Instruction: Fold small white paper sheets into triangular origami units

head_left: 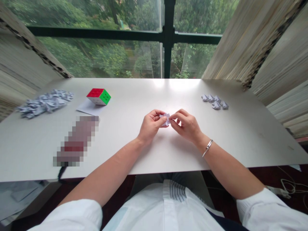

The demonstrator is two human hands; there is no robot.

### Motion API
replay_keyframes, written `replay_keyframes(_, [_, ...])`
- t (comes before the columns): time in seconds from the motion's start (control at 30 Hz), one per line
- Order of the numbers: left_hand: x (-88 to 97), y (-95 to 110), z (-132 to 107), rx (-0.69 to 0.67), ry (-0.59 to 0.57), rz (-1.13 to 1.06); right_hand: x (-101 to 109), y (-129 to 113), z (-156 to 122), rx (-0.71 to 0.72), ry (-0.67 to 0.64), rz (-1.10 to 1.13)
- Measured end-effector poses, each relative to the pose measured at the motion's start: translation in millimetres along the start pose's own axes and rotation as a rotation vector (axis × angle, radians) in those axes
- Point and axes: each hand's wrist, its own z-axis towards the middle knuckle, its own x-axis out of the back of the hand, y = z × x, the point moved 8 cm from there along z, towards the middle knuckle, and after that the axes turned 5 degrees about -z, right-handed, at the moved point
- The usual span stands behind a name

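Between my two hands, just above the middle of the white table, is a small piece of folded white paper (165, 119). My left hand (151, 125) grips it with the thumb on top and the fingers curled behind. From the other side, my right hand (186, 124) pinches the paper's right edge between thumb and fingertips. The fingers hide part of the folds. Several small folded paper pieces (215, 101) lie grouped at the back right. At the far left is a larger heap of folded paper pieces (47, 103).
A cube puzzle (98, 97) rests on a white paper sheet (90, 107) at the back left. Nearer is a pixelated, blurred object (78, 141) with a black strap. The white table (154, 160) runs up to a window, with curtains on both sides.
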Motion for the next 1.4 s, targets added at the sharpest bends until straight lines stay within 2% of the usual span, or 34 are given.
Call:
replay_keyframes(0.5, [-5.7, -2.6, -0.7, -0.045, -0.045, -0.061, 0.7, 13.6, -0.8, -0.339, 0.105, 0.181])
replay_keyframes(0.7, [-8.5, 0.9, -1.9, -0.082, -0.053, -0.079, 1.0, 16.8, -1.4, -0.367, 0.144, 0.231])
replay_keyframes(1.07, [-2.6, 3.4, -0.5, -0.124, 0.045, -0.077, -3.1, 13.0, -0.4, -0.375, 0.123, 0.251])
replay_keyframes(1.4, [-2.7, 6.0, -1.3, -0.142, 0.047, -0.084, -7.8, 16.6, -1.1, -0.362, 0.079, 0.31])
